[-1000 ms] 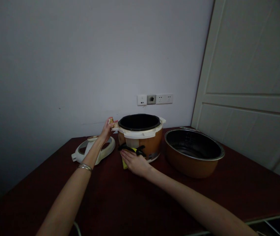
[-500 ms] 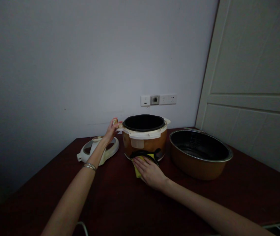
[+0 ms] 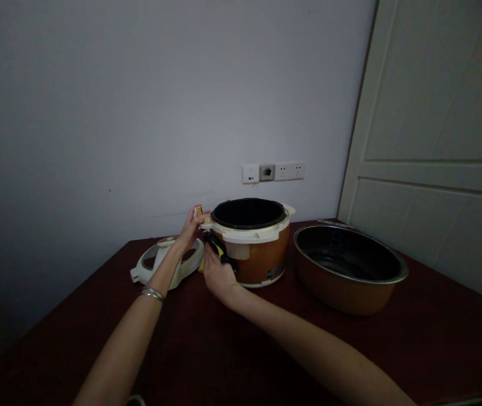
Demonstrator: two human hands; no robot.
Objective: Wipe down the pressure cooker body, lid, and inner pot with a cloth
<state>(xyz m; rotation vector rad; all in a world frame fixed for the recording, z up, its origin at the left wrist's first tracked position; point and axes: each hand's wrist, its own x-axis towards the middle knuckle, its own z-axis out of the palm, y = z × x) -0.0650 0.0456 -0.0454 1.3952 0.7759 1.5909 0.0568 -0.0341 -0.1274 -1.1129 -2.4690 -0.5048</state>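
An orange cooker body (image 3: 261, 259) with a white rim and a dark hollow inside stands upright on the dark red table (image 3: 207, 349). My left hand (image 3: 192, 223) grips the handle at the left end of its rim. Pressed to the cooker's left front side, my right hand (image 3: 219, 276) holds a yellow and black cloth (image 3: 217, 248); its fingertips are partly hidden. Behind my left forearm lies a white ring-shaped part (image 3: 188, 268).
A wide orange pot (image 3: 346, 293) with a black inside and a metal rim stands to the right of the cooker. Wall sockets (image 3: 289, 171) sit behind, and a pale panelled door (image 3: 430, 220) rises at the right. A bit of white cable shows at the bottom edge.
My right hand has moved left and slightly up with the cloth, from the cooker's front to its left side. My left hand keeps its grip on the handle.
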